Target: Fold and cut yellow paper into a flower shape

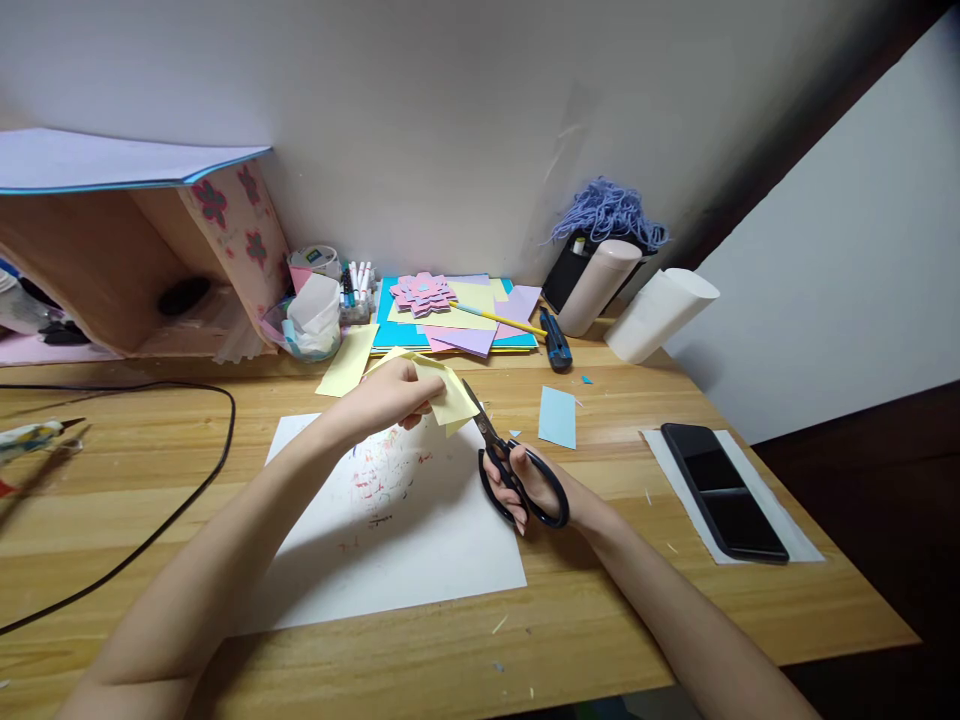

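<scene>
My left hand is closed on folded yellow paper, held above a white sheet with coloured marks. Black-handled scissors are in my right hand, its thumb and fingers in the loops. Their blades point up and away, right at the paper's right edge; whether they are cutting into it I cannot tell. Right of the scissors lies a small light blue paper piece. Another yellow sheet rests on the table behind my left hand.
Behind are a pink paper flower on coloured papers, a yellow pencil and a utility knife. A phone lies at the right. At the left stand a decorated box and a black cable. Paper scraps dot the wooden table.
</scene>
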### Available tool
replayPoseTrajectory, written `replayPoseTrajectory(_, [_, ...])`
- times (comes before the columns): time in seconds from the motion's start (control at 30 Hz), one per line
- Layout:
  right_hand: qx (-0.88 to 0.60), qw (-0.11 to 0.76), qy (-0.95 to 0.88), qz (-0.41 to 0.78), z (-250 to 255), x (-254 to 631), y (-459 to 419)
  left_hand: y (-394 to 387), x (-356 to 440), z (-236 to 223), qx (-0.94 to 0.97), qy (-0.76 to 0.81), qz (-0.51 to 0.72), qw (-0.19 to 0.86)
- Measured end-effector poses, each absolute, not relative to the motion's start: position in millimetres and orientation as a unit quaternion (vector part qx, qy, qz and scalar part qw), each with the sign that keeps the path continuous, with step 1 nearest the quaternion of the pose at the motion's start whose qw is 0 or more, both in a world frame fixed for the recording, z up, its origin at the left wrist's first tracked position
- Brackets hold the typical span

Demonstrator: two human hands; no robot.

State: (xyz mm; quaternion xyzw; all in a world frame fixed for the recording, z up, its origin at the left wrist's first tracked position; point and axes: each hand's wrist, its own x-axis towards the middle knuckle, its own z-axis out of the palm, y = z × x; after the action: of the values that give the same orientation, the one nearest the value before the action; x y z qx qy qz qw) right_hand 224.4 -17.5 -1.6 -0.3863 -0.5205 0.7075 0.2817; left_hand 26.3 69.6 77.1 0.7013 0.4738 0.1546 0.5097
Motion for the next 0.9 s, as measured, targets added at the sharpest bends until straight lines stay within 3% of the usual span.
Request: replayPoseTrajectory(0.9, [-0.371,0.286,-0.496,0.731,-8.6,223.6,-18.6,65.3,27.8,82.8,0.714,0.468,0.110,0.509])
